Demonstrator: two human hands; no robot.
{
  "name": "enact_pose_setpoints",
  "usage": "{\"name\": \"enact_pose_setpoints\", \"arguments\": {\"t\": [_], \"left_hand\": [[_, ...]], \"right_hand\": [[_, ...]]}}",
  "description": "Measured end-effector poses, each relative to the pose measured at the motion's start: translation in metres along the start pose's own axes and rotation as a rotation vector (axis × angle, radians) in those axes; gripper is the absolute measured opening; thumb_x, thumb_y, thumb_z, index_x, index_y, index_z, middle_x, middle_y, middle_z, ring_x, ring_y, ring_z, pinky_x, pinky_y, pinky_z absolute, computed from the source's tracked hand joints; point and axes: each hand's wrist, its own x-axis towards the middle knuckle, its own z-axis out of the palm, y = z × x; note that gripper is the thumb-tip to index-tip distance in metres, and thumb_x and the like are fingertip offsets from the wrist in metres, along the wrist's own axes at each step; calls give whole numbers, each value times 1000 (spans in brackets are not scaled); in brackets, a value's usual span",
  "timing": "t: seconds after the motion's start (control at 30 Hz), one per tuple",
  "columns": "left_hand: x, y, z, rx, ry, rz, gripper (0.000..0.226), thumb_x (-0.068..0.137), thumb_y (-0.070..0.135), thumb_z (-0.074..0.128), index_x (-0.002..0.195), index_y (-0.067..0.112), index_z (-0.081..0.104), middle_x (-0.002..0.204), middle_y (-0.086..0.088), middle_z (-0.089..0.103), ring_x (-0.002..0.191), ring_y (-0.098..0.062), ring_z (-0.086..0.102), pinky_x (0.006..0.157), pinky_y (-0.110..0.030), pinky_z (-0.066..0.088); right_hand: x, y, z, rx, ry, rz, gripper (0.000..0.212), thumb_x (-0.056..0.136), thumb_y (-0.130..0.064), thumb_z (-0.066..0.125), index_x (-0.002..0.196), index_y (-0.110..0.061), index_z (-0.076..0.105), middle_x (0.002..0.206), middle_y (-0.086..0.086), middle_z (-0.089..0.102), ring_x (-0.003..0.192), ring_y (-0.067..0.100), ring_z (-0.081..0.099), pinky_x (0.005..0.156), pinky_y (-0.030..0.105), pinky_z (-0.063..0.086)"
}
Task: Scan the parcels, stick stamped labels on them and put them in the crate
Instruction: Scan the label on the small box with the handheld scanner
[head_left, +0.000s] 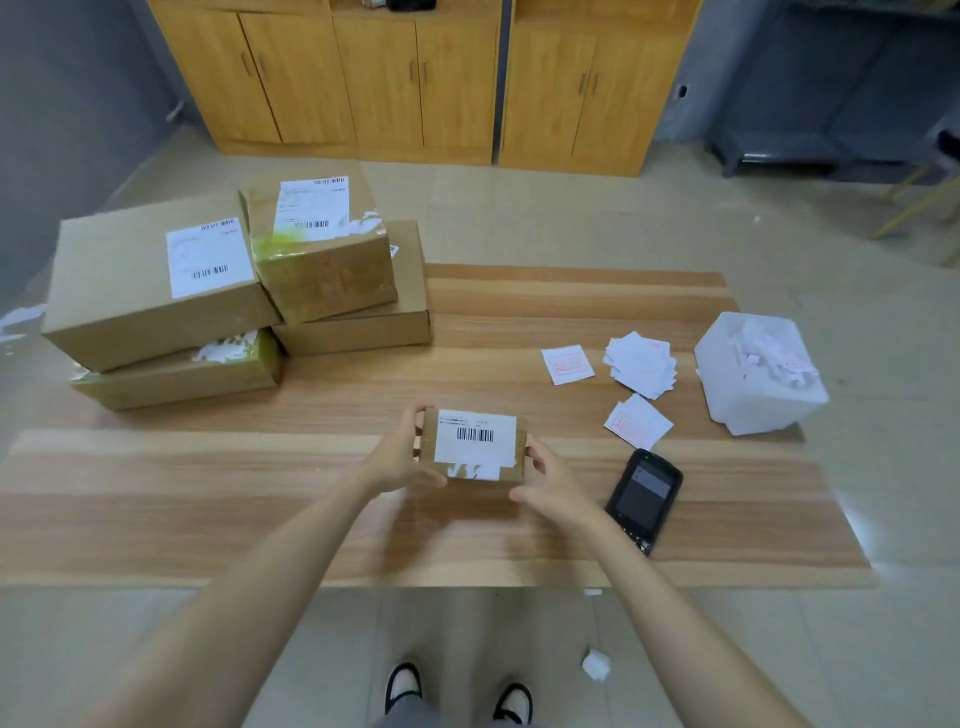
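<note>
At the left end of the bench (208, 493), four cardboard boxes (156, 291) wait in two stacks. The upper two carry white shipping labels with barcodes, but the print is too small to read.

In the middle, the left hand (402, 452) curls its fingers round the left end of a small parcel (475, 447). The right hand (550, 480) grips the opposite end between thumb and fingers. The parcel sits low over the bench, label side up, and I cannot tell whether it touches the wood. Its white label shows a barcode near the top. The line of text above the barcode is illegible, and a torn strip of paper hangs below the label.

Just right of the right hand lies a black handheld scanner (644, 493), screen up. Scanning looks like the step in hand. To do it well:
- Set the parcel flat with the barcode uncovered.
- Keep the fingers at the ends.
- Free the right hand for the scanner.

Beyond the scanner lie the stamped labels (641, 364): a loose pile and two singles. Their red stamps are blurred and cannot be read. At the far right stands a white tub (758, 374) holding paper scraps. No crate is identifiable.
</note>
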Motion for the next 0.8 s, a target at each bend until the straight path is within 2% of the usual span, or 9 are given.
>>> {"name": "enact_pose_setpoints", "arguments": {"t": [0.07,0.17,0.23,0.3,0.37,0.43,0.6,0.7,0.8], "left_hand": [[1,-8,7,-2,7,-11,99,63,-10,80,140,10,21,117,0,43,110,-16,45,70,-9,44],[2,-13,12,-16,20,-21,100,63,-12,79,141,10,19,120,-5,43,108,-17,46,71,-10,43],[2,-13,14,-13,25,-27,100,64,-11,79,141,10,19,122,-6,42,109,-19,47,79,-19,44],[1,-12,14,-9,24,-31,100,64,-12,79,142,10,19,124,-8,42,111,-23,47,83,-26,45],[1,-12,14,-2,20,-30,99,65,-12,78,142,10,19,125,-8,42,110,-23,48,79,-20,47],[1,-11,14,11,27,-29,99,65,-11,78,142,11,19,125,-7,43,107,-21,49,69,-10,45],[2,-11,15,22,37,-45,102,65,-8,80,143,11,19,132,-7,42,111,-19,47,82,-25,42],[2,-11,15,36,41,-46,102,65,-7,80,143,11,18,136,-9,40,113,-19,46,84,-25,41],[3,-9,14,50,38,-51,104,65,-7,80,144,10,16,138,-11,39,119,-24,45,88,-28,42]], "right_hand": [[-2,12,1,-19,-2,24,70,75,6,62,133,-27,41,126,-29,46,121,1,45,91,2,33],[-10,29,-6,-53,221,140,67,81,-6,64,142,-13,37,144,2,41,134,17,37,106,22,29],[-15,41,-15,-210,437,258,59,83,-15,64,138,-14,43,141,10,42,130,28,39,106,34,30],[-19,51,-25,-305,563,466,56,83,-22,64,134,-16,44,140,16,38,129,35,35,107,41,28],[-22,60,-30,-251,591,638,63,81,-28,68,135,-16,38,142,19,31,130,37,31,107,44,26],[-24,69,-34,-174,617,704,76,78,-29,72,140,-14,29,142,18,27,129,39,31,106,46,28],[-18,84,-41,-42,668,721,101,76,-20,77,148,-11,7,140,26,28,129,42,31,99,47,36],[-13,87,-45,-13,648,756,105,72,-24,81,145,-2,8,140,27,35,129,41,36,100,48,36],[-7,89,-50,47,617,784,97,67,-29,85,135,6,25,135,25,45,124,40,45,100,48,41]]}}
